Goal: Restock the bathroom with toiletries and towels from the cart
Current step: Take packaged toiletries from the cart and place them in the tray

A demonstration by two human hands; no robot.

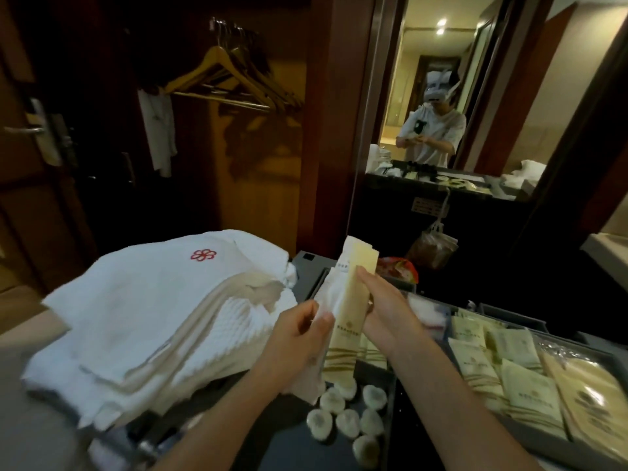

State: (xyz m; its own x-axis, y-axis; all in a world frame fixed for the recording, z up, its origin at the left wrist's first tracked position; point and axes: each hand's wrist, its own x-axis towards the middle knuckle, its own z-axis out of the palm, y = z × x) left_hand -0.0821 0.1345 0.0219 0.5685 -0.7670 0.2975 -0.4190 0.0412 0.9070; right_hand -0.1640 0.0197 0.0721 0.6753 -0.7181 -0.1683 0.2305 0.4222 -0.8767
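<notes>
Hands [299, 329] [384, 307] pinch long cream paper packets [350, 300]; white folded towels [153, 314] left on grey cart [370, 379]; restocking barely begun.

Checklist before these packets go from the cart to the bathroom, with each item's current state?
1. Left hand grips the packets: ok, fingers curled round the lower part.
2. Right hand steadies them: ok, it holds them higher up.
3. Number of packets in hand: cannot tell, they overlap.
4. Towels collected: not ok, stacked beside the hands, untouched.
5. Soaps collected: not ok, none in hand.
</notes>
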